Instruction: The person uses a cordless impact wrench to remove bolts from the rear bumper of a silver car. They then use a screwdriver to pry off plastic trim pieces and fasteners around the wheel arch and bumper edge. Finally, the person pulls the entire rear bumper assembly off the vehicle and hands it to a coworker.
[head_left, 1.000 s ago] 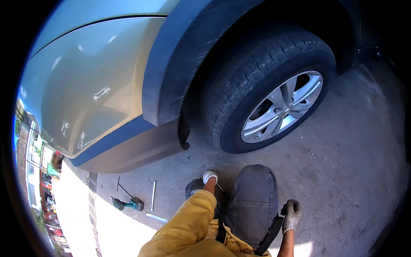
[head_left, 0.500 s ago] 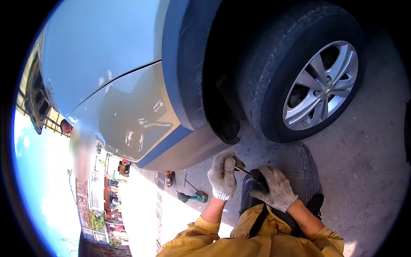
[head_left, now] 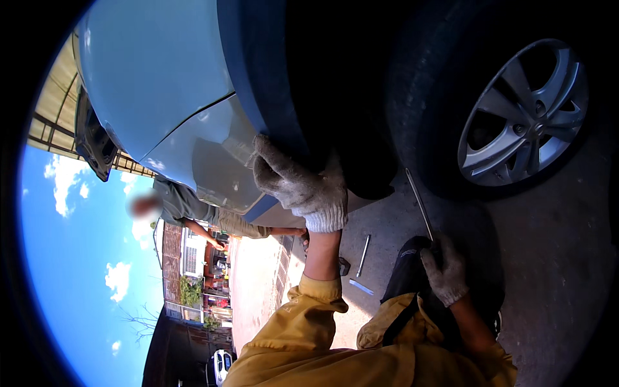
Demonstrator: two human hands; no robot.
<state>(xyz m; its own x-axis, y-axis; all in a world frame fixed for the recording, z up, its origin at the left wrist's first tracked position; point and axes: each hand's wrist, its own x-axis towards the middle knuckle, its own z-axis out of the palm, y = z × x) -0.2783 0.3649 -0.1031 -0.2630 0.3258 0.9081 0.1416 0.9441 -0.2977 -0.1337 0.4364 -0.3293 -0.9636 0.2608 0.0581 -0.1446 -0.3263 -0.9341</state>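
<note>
Silver car (head_left: pixel 161 77) with left hand (head_left: pixel 300 187) at its bodywork; right hand (head_left: pixel 446 274) gripping a metal-shafted tool (head_left: pixel 419 203).
We see the car filling the view above and beyond both grips, its dark arch trim (head_left: pixel 258 84) running up from the left hand's fingers. We place the spoked wheel (head_left: pixel 540 131) up and to the right of the right grip. A standing person (head_left: pixel 193 206) is farther out, left of the left hand. The left glove overlaps the trim's lower edge; we cannot tell whether its fingers close on it. The right glove is closed around the tool's near end; its shaft points up from the grip, toward the tyre. We record a metal bar (head_left: pixel 363 256) and a smaller blue strip (head_left: pixel 361 287) on the ground between the two forearms.
</note>
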